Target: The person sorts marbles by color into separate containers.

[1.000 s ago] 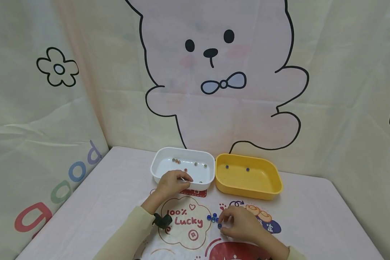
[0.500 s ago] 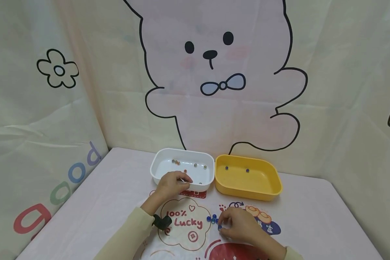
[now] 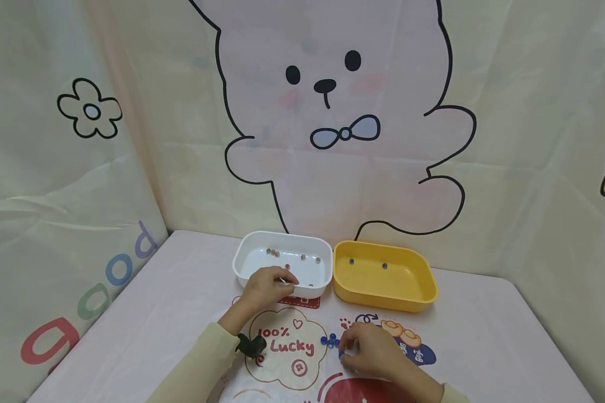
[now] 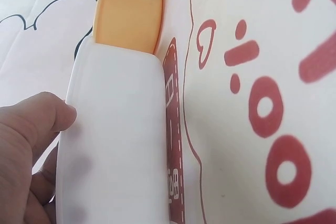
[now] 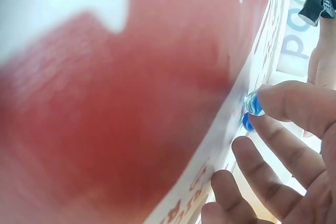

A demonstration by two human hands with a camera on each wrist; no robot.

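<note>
My left hand (image 3: 268, 286) holds the front rim of a white tray (image 3: 312, 242). In the left wrist view its thumb touches the rim of the tray wall (image 4: 115, 129), with the other fingers partly hidden behind it. Several clear and orange-tinted marbles (image 3: 273, 252) lie in this tray. On the table, my right hand (image 3: 372, 350) pinches a blue glass marble (image 5: 254, 103) between thumb and forefinger, seen in the right wrist view. Several other blue marbles (image 3: 331, 340) sit in a cluster just left of its fingertips; one darker blue marble (image 5: 248, 122) shows behind the pinched one.
A yellow tray (image 3: 383, 302) stands against the white one's right side, with two dark blue marbles (image 3: 352, 261) in it. The tablecloth (image 3: 191, 280) has printed red lettering and pictures. A curtain with a bear drawing (image 3: 327, 184) hangs right behind the table.
The right hand's thumb and forefinger have closed in on the nearest blue marble, which is now mostly covered. The left hand stays at the white tray. The head view tilts up slightly.
</note>
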